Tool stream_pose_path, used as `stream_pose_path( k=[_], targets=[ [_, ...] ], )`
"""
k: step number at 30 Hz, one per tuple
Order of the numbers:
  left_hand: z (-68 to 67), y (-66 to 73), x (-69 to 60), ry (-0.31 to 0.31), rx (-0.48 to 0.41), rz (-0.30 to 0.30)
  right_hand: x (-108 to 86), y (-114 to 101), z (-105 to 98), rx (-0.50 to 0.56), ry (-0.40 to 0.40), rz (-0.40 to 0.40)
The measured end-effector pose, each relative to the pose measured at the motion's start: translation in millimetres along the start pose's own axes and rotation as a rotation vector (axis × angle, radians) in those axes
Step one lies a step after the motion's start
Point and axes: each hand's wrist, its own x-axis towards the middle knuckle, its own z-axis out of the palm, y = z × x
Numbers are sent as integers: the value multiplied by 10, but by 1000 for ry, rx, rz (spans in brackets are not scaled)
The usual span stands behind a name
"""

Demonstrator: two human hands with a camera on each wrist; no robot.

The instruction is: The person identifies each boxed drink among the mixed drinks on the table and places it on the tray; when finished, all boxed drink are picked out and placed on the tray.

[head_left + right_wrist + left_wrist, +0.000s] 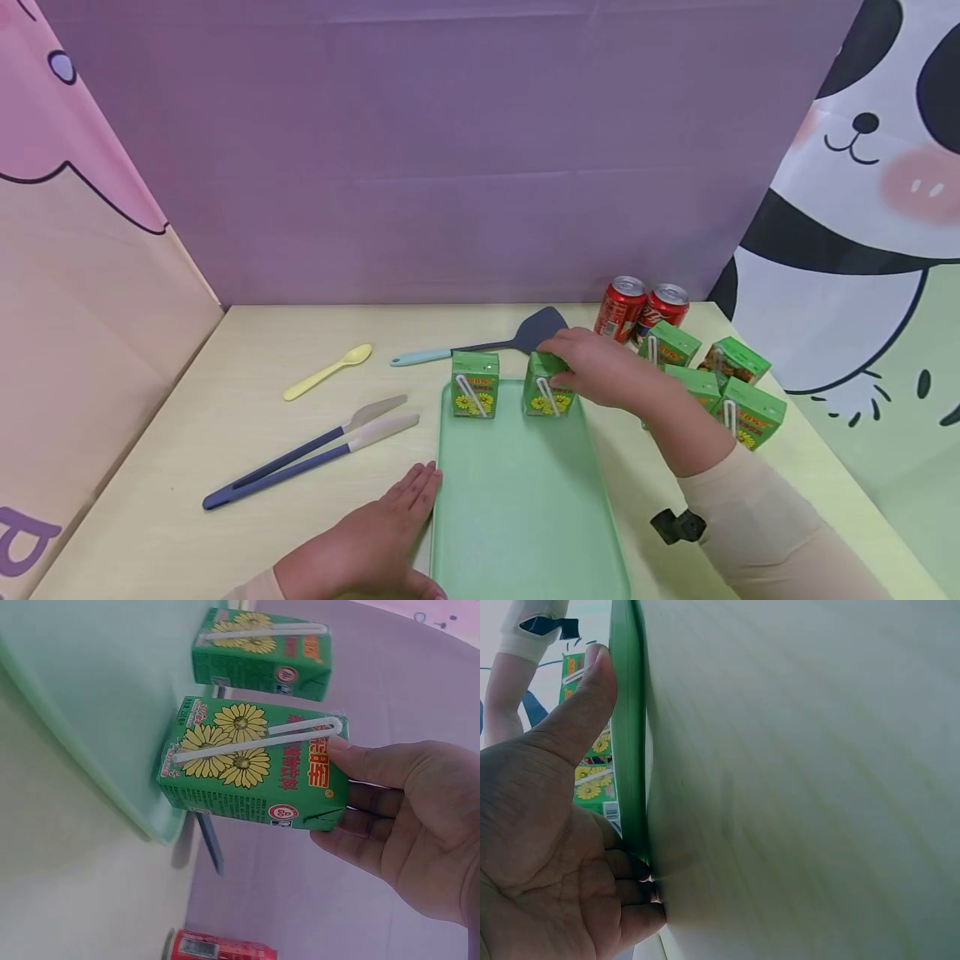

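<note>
At the far end of the green tray, my right hand pinches the top of a green drink carton with a white straw. In the right wrist view the thumb and fingers of the hand hold the upper end of that carton, its base at the tray. A second carton stands upright to its left on the tray. My left hand rests at the tray's left edge, fingers extended and touching the rim; the left wrist view shows the hand beside the tray wall.
Several green cartons stand at the right, with two red cans behind them. A spatula lies beyond the tray. On the left lie a yellow spoon and blue-handled tongs.
</note>
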Motion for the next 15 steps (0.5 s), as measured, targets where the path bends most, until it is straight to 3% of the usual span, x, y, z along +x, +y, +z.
stream_pose_path(
  k=[15],
  targets=[
    [12, -10, 3, -11, -20, -8, 30, 24, 97, -6, 2, -11]
  ],
)
